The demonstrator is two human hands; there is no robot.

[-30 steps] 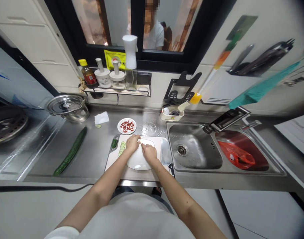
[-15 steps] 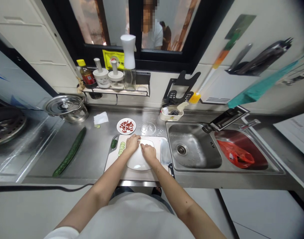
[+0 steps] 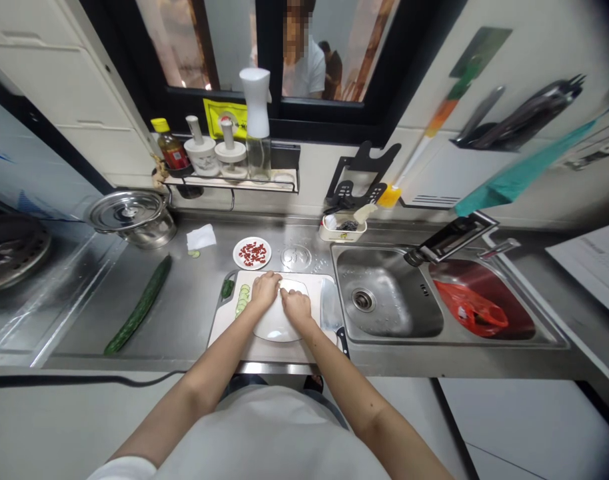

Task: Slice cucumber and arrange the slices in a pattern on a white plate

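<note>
A white plate [image 3: 279,328] lies on the cutting board [image 3: 229,339] in front of me. Over its far left part is my left hand [image 3: 265,289], fingers bent together. My right hand [image 3: 296,307] is curled beside it, fingertips close to the left ones. Something small and pale shows between the fingertips, too little of it to name. Left of my left hand, overlapping cucumber slices [image 3: 242,300] lie in a row. A dark green cucumber piece [image 3: 227,289] sits near the board's handle. On the board's right side rests a kitchen knife [image 3: 330,303] with a black handle.
A whole cucumber [image 3: 140,310] lies on the steel counter at left, near a lidded pot [image 3: 134,217]. Behind the board is a small plate [image 3: 237,259] of red pieces. At right is a double sink [image 3: 399,313] with a red bag [image 3: 474,312]. Bottles [image 3: 173,147] stand on a shelf.
My right hand's fingers have shifted very slightly at the plate's far side. The left hand, plate, slices and knife stay where they were; the view has moved a little.
</note>
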